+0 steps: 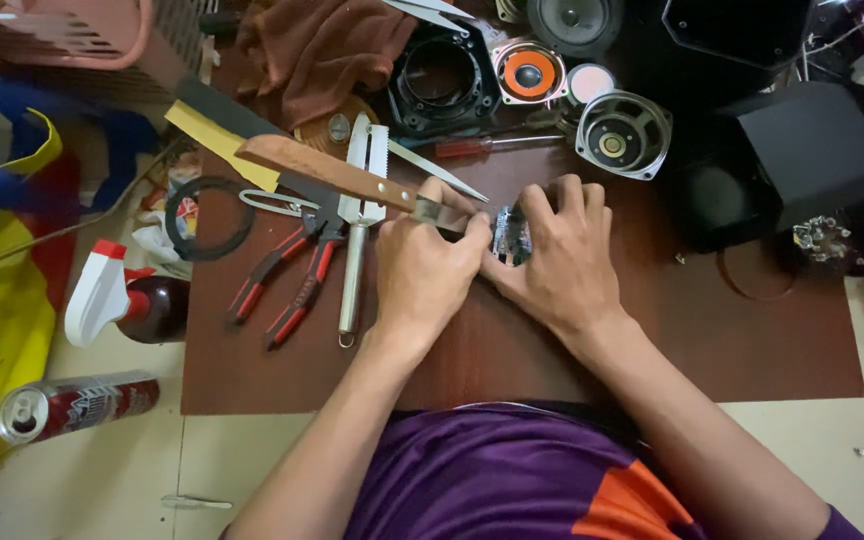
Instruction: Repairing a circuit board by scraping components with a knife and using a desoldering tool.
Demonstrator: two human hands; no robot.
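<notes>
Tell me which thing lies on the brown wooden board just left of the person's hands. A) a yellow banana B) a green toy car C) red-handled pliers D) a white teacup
C: the red-handled pliers lie on the brown wooden board, beside a long silver metal tool, a little left of the left hand, which meets the right hand over a small circuit board.

Low wooden table, centre of view. At centre: small circuit board, left hand touching at 9 o'clock, right hand at 3 o'clock. Knife at 10 o'clock from board; pliers and metal tool at 9 o'clock. Loudspeaker drivers at 1 o'clock; cloth at 11 o'clock. Off-table, 8 o'clock, on floor: spray bottle, drink can nearer the viewer.
</notes>
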